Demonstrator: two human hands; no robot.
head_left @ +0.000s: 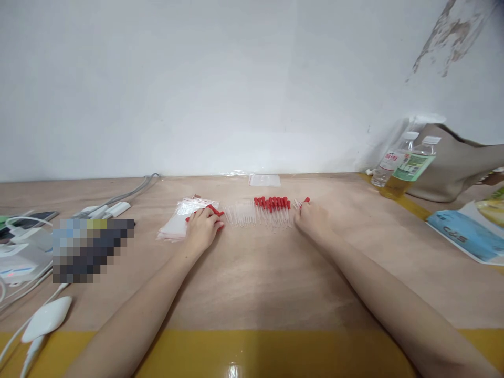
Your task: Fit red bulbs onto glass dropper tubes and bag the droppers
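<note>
A row of thin clear pipette tubes (243, 214) lies on the wooden table, and beside it are several droppers with red rubber bulbs (271, 203) on their upper ends. My left hand (202, 227) rests at the left end of the row with its fingers curled over loose red rubber bulbs (214, 210). Under and behind it lies a stack of clear plastic bags (177, 218). At the right end of the row my right hand (311, 220) is closed around a dropper, whose red bulb (306, 200) pokes out above the fingers.
A flat plastic bag (264, 180) lies near the wall. Two drink bottles (411, 165), a grey bag (460, 163) and a blue packet (468, 236) stand or lie at the right. Cables, a white charger (47, 319) and a blurred-out item (90, 249) occupy the left.
</note>
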